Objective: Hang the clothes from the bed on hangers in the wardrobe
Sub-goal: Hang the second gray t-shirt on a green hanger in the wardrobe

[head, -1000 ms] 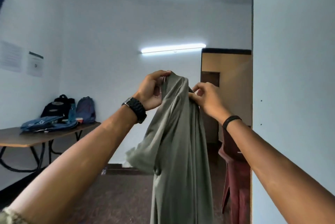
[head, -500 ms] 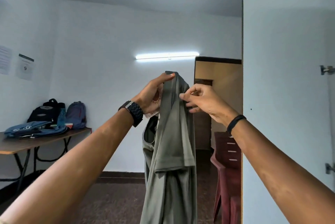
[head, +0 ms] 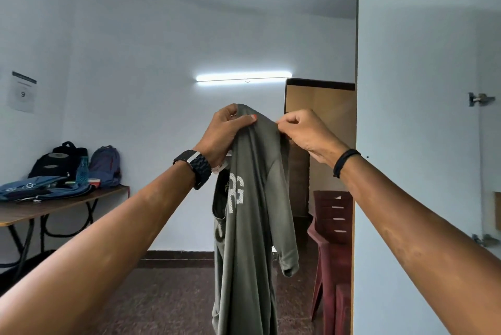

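An olive-green T-shirt (head: 249,226) with white lettering hangs in front of me at chest height. My left hand (head: 225,134) grips its top, thumb over the fabric. My right hand (head: 303,130) pinches the cloth just to the right of that. A short sleeve dangles on the right side. No hanger shows; whatever is inside the bunched top is hidden. The open white wardrobe door (head: 412,145) stands at the right, with metal hinges along its far edge.
A dark red plastic chair (head: 332,239) stands behind the door's edge. A table (head: 54,206) at the left carries backpacks, a blue bag and a bottle. A brown doorway is beyond the shirt. The floor below is dark and speckled.
The shirt has turned so its white lettering and right sleeve now show. Both hands have shifted their grip at the top, closer together. My view swung slightly right and up.
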Motion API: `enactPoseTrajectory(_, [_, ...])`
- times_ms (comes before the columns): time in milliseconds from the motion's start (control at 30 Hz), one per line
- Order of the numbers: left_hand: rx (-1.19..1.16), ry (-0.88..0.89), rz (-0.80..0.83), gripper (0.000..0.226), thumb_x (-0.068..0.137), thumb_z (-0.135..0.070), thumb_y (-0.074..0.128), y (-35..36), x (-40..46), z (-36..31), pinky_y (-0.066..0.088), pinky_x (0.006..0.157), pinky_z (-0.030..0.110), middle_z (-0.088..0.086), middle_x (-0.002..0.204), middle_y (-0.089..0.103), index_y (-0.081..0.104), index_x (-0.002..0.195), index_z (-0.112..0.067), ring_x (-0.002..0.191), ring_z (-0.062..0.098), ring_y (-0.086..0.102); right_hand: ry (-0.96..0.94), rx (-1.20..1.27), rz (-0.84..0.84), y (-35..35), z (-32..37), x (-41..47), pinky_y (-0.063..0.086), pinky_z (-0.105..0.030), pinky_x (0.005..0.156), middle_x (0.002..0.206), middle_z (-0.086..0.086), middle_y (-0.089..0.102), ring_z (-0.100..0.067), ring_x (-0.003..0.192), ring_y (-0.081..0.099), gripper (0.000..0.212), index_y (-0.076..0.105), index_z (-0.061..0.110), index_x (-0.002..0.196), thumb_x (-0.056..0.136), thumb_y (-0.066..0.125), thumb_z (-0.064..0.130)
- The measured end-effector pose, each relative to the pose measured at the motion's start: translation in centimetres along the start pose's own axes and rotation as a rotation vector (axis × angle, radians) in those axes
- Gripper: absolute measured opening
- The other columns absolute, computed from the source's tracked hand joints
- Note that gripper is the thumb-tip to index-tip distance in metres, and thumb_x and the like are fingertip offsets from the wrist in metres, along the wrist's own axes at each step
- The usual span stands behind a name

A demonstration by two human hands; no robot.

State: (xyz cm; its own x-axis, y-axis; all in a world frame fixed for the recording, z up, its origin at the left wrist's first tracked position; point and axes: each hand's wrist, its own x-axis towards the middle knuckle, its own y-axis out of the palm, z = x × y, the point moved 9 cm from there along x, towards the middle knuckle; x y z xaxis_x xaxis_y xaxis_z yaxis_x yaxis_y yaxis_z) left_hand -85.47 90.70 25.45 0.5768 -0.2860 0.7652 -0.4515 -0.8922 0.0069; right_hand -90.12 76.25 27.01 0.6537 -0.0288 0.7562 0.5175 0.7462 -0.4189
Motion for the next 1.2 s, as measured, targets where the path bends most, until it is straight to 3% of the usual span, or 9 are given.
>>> enactPoseTrajectory(100, [-0.065, -0.078, -0.148, 0.018, 0.086, -0.004, 0.065, -2.0, -0.2, 0.8, 0.055, 0.06, 0.026, 0.008, 0.083, 0.064, 0.051, 0.094, -0.012, 0.071, 0.019, 0.063, -0.026, -0.028, -0.067, -1.3, -0.3, 0.4, 0.027, -0.028, 0.063, 0.058, -0.004, 0.027, -0.018, 0.061, 0.026, 0.031, 0.042, 0.008, 0.055, 0.084, 0.054, 0.005])
enactPoseTrajectory(267, [-0.087, -0.245, -0.093, 0.039, 0.086, -0.002, 0.065, -3.0, -0.8, 2.5, 0.053, 0.069, 0.028, 0.014, 0.1, 0.064, 0.047, 0.118, -0.016, 0.083, 0.021, 0.061, 0.151, 0.178, -0.083, -1.8, -2.6, 0.4, 0.02, -0.03, 0.056, 0.072, -0.006, 0.031, -0.021, 0.068, 0.025, 0.011, 0.053, 0.008, 0.074, 0.083, 0.048, 0.004])
enactPoseTrajectory(467, [-0.078, -0.257, 0.099, 0.015, 0.089, -0.005, 0.061, -0.6, -1.8, 3.0, 0.049, 0.073, 0.028, 0.005, 0.094, 0.065, 0.06, 0.096, -0.018, 0.082, 0.016, 0.062, 0.25, 0.013, 0.477, 3.2, -1.6, -2.1, 0.054, -0.025, 0.082, 0.096, -0.002, 0.072, -0.014, 0.087, 0.067, 0.028, 0.071, 0.012, 0.099, 0.086, 0.067, 0.037])
enactPoseTrajectory(633, [0.029, -0.34, 0.096, 0.016, 0.094, -0.006, 0.046, -1.6, -3.7, 7.2, 0.051, 0.059, 0.026, 0.006, 0.082, 0.059, 0.056, 0.105, -0.013, 0.059, 0.016, 0.055, 0.16, 0.004, 0.5, 3.3, -0.9, -1.0, 0.056, -0.029, 0.085, 0.097, -0.006, 0.073, -0.016, 0.086, 0.068, 0.011, 0.072, 0.013, 0.096, 0.087, 0.068, 0.019])
enactPoseTrajectory(700, [0.259, -0.428, 0.31, 0.028, 0.093, -0.003, 0.047, -0.9, -5.9, 10.3, 0.052, 0.057, 0.026, 0.011, 0.088, 0.062, 0.05, 0.12, -0.009, 0.064, 0.02, 0.057, 0.147, 0.026, 0.513, 3.1, -1.0, -0.8, 0.055, -0.027, 0.086, 0.097, -0.003, 0.072, -0.014, 0.089, 0.067, 0.008, 0.071, 0.017, 0.094, 0.089, 0.066, 0.018])
enactPoseTrajectory(800, [0.538, -0.623, 0.75, 0.04, 0.086, 0.007, 0.053, 1.3, -11.7, 14.9, 0.055, 0.077, 0.027, -0.001, 0.101, 0.061, 0.05, 0.124, -0.006, 0.084, 0.014, 0.06, 0.153, 0.018, 0.507, 2.6, -1.7, -0.5, 0.055, -0.022, 0.084, 0.101, -0.001, 0.071, -0.012, 0.091, 0.066, 0.014, 0.069, 0.015, 0.103, 0.09, 0.065, 0.018])
enactPoseTrajectory(967, [0.249, -0.956, 1.095, 0.044, 0.078, 0.013, 0.054, 2.7, -17.7, 18.0, 0.055, 0.083, 0.029, -0.006, 0.1, 0.07, 0.058, 0.111, -0.015, 0.093, 0.011, 0.066, 0.165, -0.143, 0.437, 1.2, -3.5, 0.0, 0.052, -0.026, 0.087, 0.104, -0.006, 0.07, -0.017, 0.094, 0.064, 0.016, 0.07, 0.012, 0.105, 0.091, 0.062, 0.012])
enactPoseTrajectory(1067, [0.33, -0.977, 0.959, 0.033, 0.084, 0.013, 0.051, 1.4, -16.5, 19.3, 0.057, 0.079, 0.034, 0.008, 0.103, 0.07, 0.06, 0.111, -0.005, 0.094, 0.021, 0.068, 0.174, -0.257, 0.427, 0.8, -4.2, -0.1, 0.05, -0.024, 0.084, 0.098, -0.005, 0.07, -0.016, 0.092, 0.063, 0.013, 0.071, 0.012, 0.1, 0.092, 0.062, 0.012])
enactPoseTrajectory(1200, [0.516, -0.822, 0.424, 0.023, 0.094, -0.001, 0.038, -3.7, -11.4, 19.1, 0.058, 0.059, 0.035, 0.01, 0.089, 0.065, 0.061, 0.101, -0.003, 0.065, 0.021, 0.065, 0.21, -0.368, 0.317, -0.5, -4.9, 0.0, 0.044, -0.022, 0.07, 0.09, -0.006, 0.067, -0.016, 0.081, 0.059, 0.018, 0.071, 0.001, 0.1, 0.093, 0.061, 0.014])
